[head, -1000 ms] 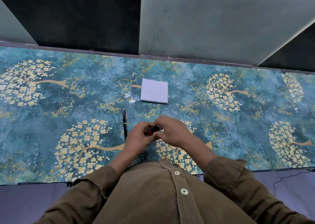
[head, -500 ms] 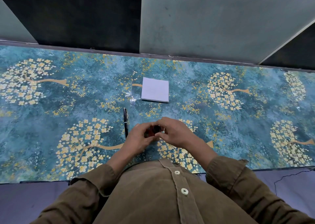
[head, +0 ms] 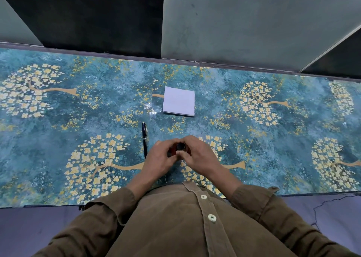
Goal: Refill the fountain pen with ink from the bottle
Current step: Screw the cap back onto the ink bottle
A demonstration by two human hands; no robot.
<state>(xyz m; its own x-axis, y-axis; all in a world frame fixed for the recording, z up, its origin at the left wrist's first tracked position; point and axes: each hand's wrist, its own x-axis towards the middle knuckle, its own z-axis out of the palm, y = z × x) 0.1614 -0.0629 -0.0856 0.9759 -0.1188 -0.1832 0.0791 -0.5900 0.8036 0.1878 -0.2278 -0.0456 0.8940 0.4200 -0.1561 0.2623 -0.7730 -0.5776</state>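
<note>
Both hands close on the ink bottle [head: 180, 146] right in front of my chest: my left hand [head: 158, 160] wraps its body from the side, fingers curled round it, and my right hand [head: 195, 155] pinches at the dark round top with thumb and fingertips. I can't tell whether that top is a cap or an open mouth, since the fingers hide most of it. My guess is that this is the cap-off step.

Risks, as I judge them. The bottle is small and mostly covered, so if the cap breaks free suddenly the twist could tip it and spill ink on the patterned table cover [head: 58, 139] or on my brown shirt [head: 175, 217], which sits close below. It looks to be resting on the surface, but I can't confirm this.

Just left of my left hand lies the fountain pen [head: 144, 139], capped, pointing away from me and untouched. My left wrist is very near its lower end, so a sideways nudge could roll it.

Farther out, the folded white paper [head: 179, 101] sits well apart from the bottle, too far to catch a drip unless I pull it closer.
</note>
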